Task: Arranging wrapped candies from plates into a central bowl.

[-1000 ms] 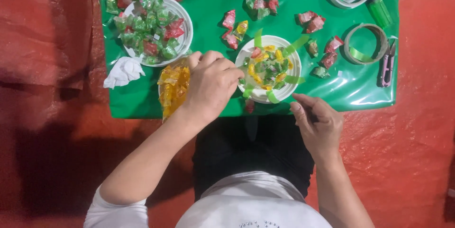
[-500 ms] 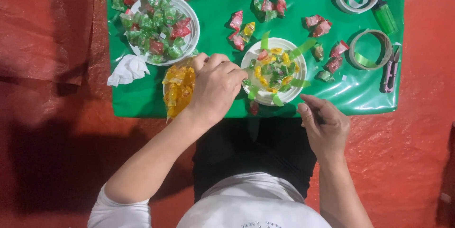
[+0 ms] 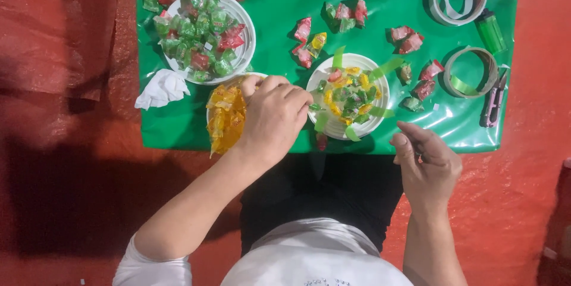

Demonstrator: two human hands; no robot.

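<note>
across the last second our view has slid a little so the green table (image 3: 285,6) sits lower in the frame, but our hands have scarcely moved, so we judge the same small step at the plate's edge is still going on. that green sheet fills the upper middle of the frame, over a red floor (image 3: 71,161). on it, at upper left, a white plate of green and red sweets (image 3: 205,36) stands heaped as before; in the middle a second white plate (image 3: 351,94) carries yellow, green and red wrapped sweets with strips of green tape across its rim. left of centre lies a pile of yellow sweets (image 3: 225,118), shiny, crinkled and bunched together, spilling over the table's near edge. our left hand (image 3: 275,115) rests curled between that pile and the middle plate, fingertips pinched narrow at the plate's rim; whether it holds a sweet we cannot tell. our right hand (image 3: 429,164) hovers below the table edge at lower right, fingers loosely closed round something small and dark that we cannot make out.
</note>
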